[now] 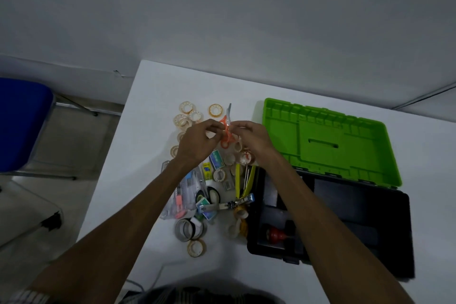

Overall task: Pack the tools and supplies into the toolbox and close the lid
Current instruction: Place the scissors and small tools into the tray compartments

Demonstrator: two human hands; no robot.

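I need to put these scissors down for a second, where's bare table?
Bare table runs along the far edge beyond the tape rolls, and at the near edge before the toolbox. Between the hands and toolbox it's crowded.

The orange-handled scissors (226, 131) are hanging blades-up above the worktop (153, 111). Beneath them, tape rolls (188, 116), small boxes (216, 159) and a stapler (230, 203) are lying in a loose heap. Just right of the heap, the black toolbox (370, 224) is sitting open, its green lid (328, 140) leaning back.
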